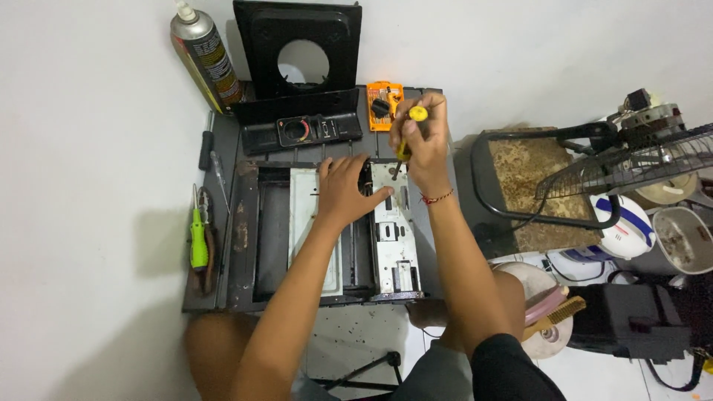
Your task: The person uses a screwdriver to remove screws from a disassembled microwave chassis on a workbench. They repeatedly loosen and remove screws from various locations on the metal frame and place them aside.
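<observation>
Gripping a yellow-handled screwdriver, the right hand closes its fingers tight around the handle, tip down on the metal plate of the opened appliance on the tabletop. The left hand lies flat and open, its grip holding nothing, pressing the appliance's frame just beside the plate.

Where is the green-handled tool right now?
In the head view, the green-handled tool lies at the far left edge of the dark work tray, well left of the left hand.
</observation>
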